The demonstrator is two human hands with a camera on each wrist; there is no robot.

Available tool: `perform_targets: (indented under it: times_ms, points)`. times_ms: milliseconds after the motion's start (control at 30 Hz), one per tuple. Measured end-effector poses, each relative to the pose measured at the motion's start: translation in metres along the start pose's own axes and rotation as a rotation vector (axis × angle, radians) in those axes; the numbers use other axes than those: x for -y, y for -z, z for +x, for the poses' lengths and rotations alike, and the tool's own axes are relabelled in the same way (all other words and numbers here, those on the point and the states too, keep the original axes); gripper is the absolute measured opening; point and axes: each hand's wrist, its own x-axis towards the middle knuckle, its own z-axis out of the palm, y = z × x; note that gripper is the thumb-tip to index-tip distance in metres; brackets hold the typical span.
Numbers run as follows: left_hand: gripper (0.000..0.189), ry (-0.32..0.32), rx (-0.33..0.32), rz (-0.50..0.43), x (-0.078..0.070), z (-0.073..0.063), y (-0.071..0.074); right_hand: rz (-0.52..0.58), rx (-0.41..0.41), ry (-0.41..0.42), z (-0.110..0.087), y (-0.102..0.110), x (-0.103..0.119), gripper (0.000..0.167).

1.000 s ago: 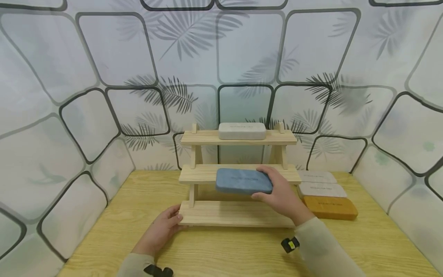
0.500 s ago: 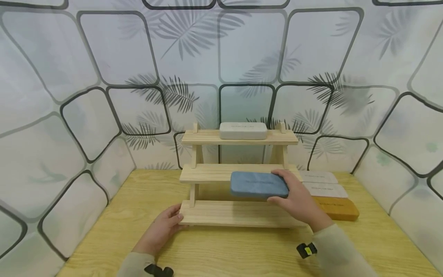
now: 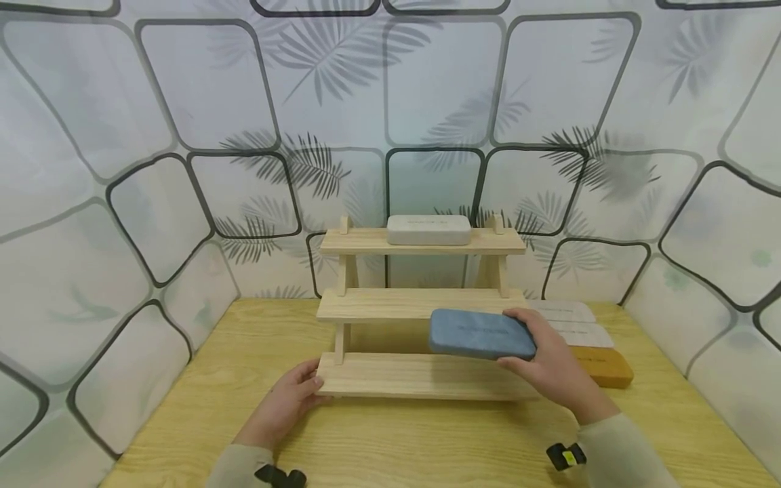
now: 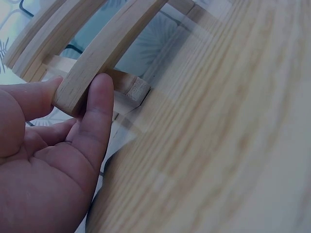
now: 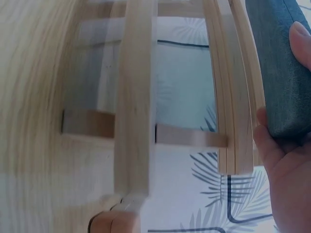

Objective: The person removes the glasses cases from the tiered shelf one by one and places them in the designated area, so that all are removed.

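Note:
A blue rectangular case (image 3: 478, 332) is gripped at its right end by my right hand (image 3: 555, 362), held in the air before the lower tiers of a wooden three-tier shelf (image 3: 421, 376). In the right wrist view the same blue case (image 5: 284, 73) lies between my thumb and fingers, apart from the shelf boards. My left hand (image 3: 289, 400) pinches the left end of the bottom board; the left wrist view shows thumb and fingers on either side of that board (image 4: 97, 53). On the top tier lies a white case (image 3: 429, 230).
To the right of the shelf, two pale cases (image 3: 586, 332) and an orange case (image 3: 604, 366) lie in a row on the wood-grain table (image 3: 378, 447), partly hidden by my right hand. Patterned curtain walls (image 3: 439, 88) enclose the back and sides.
My right hand has moved right and slightly down with the blue case, away from the middle tier. My left hand has stayed at the bottom board's end.

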Motion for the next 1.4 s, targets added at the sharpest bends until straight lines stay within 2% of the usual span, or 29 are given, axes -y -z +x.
perform_targets:
  times_ms: [433,700,967,1200,1400]
  points:
    - [0.056,-0.001,0.0,-0.001,0.0,0.0,0.0,-0.037,0.005,-0.048,-0.022,0.016,-0.015,0.081]
    - [0.057,0.007,-0.01,0.002,0.0,0.0,0.0,-0.1,-0.019,-0.02,-0.038,0.026,-0.033,0.078]
    - [0.056,0.01,-0.006,-0.001,0.001,0.0,0.0,-0.102,-0.017,-0.01,-0.054,0.036,-0.046,0.076]
    - [0.056,0.01,0.002,0.005,0.0,0.0,0.0,-0.117,0.019,-0.076,-0.067,0.052,-0.054,0.076]
    - [0.056,0.013,0.008,0.001,0.0,-0.001,0.0,-0.144,0.0,-0.115,-0.081,0.067,-0.072,0.08]
